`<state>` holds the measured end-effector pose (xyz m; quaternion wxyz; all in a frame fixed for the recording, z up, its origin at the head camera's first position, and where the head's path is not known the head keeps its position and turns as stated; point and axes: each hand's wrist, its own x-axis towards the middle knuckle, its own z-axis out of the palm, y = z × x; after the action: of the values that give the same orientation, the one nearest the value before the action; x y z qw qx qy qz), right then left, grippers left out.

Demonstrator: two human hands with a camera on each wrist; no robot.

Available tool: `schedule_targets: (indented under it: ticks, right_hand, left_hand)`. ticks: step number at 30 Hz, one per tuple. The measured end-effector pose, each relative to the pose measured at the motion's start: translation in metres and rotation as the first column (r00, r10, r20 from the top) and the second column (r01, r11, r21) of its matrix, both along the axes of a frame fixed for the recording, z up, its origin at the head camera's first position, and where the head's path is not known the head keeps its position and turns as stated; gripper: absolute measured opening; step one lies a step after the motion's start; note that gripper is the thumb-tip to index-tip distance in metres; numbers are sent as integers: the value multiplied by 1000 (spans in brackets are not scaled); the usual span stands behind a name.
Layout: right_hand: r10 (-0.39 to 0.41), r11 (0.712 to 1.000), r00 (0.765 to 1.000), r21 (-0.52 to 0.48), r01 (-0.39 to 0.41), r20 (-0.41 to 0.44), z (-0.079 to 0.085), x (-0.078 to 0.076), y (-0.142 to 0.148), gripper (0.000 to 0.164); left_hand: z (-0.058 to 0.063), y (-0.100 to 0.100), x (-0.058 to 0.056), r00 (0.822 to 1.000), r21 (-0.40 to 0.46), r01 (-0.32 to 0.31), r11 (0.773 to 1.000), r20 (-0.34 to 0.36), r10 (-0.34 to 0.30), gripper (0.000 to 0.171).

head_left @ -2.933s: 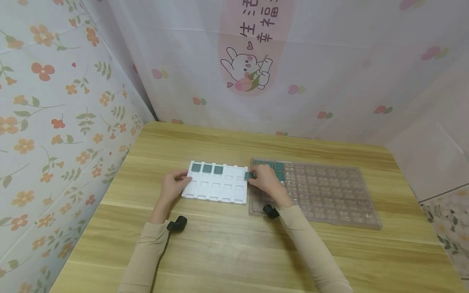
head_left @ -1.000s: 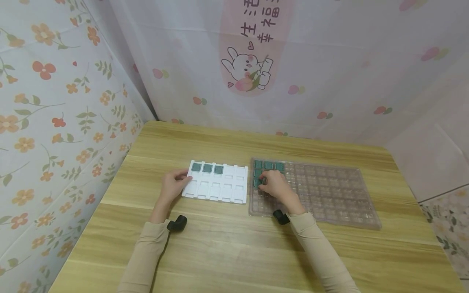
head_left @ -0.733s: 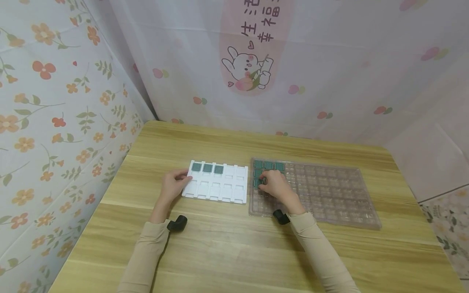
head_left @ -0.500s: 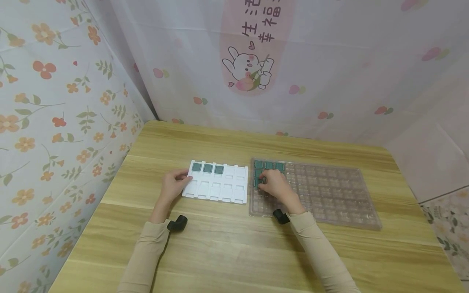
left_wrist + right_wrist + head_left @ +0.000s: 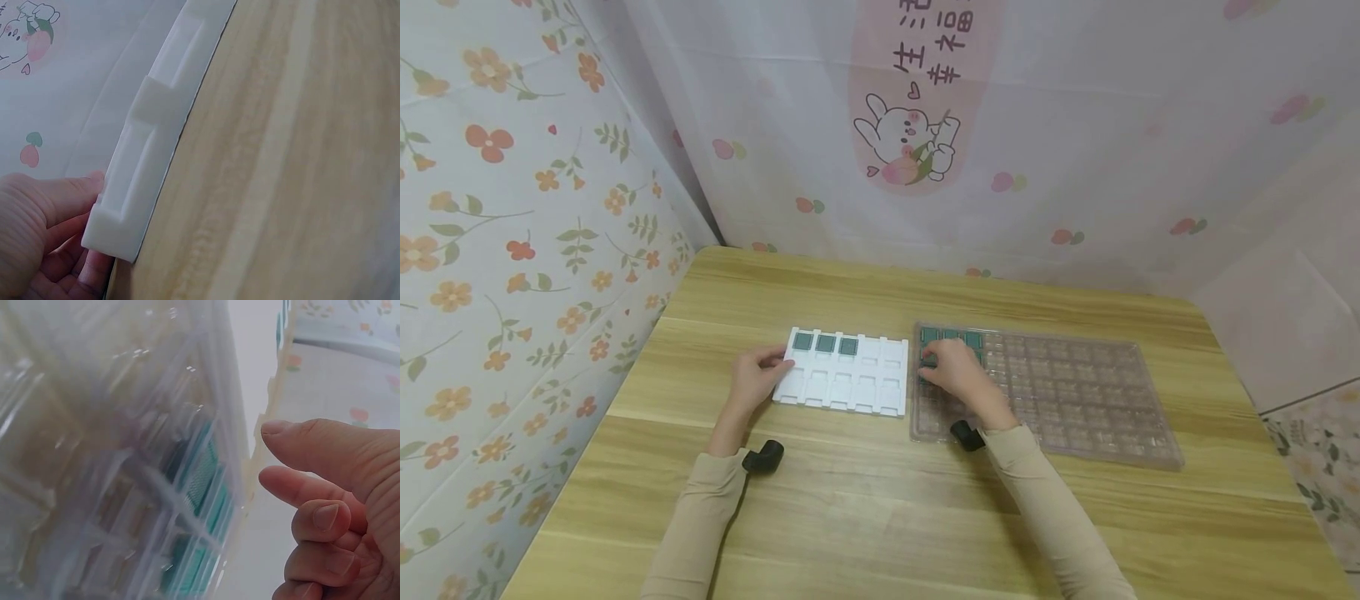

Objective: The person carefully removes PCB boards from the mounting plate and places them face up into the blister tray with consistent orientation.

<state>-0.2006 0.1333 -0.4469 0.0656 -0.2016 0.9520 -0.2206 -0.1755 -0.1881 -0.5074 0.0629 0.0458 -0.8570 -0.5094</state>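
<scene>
My left hand (image 5: 754, 385) grips the left edge of a white tray (image 5: 842, 387) with shallow pockets; the left wrist view shows the thumb on its rim and curled fingers below. Three green square chips (image 5: 824, 343) sit in the tray's far row. My right hand (image 5: 955, 367) is over the left end of a clear plastic tray (image 5: 1075, 400), close above several green chips (image 5: 973, 340) in its pockets, some hidden by the hand. In the right wrist view, thumb and index finger stand apart with nothing between them; the other fingers are bent.
Both trays lie side by side on a wooden table (image 5: 880, 517), a narrow gap between them. Each wrist carries a black camera (image 5: 763, 457). A printed curtain (image 5: 1045, 142) hangs behind the table, and a floral one (image 5: 535, 275) at the left.
A chip pinched in my right hand beside the white tray went right into the clear tray. The hand has since shifted slightly up and left, without the chip. My left hand stays put.
</scene>
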Motion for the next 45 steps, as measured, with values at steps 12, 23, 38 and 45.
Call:
schedule_targets:
  ticks: [12, 23, 38, 45]
  right_hand:
    - [14, 1000, 1000, -25, -14, -12, 3, -7, -20, 23]
    - [15, 999, 1000, -30, -15, 12, 2, -13, -36, 25]
    - [39, 999, 999, -29, -39, -21, 7, -16, -61, 24]
    - [64, 998, 996, -2, -64, -60, 7, -20, -73, 24]
  left_hand:
    - [1, 1, 0, 999, 8, 5, 1000, -38, -5, 30]
    - [1, 1, -1, 999, 12, 8, 1000, -47, -7, 29]
    - [0, 0, 0, 997, 12, 6, 1000, -72, -5, 28]
    - [0, 0, 0, 999, 12, 9, 1000, -51, -8, 29]
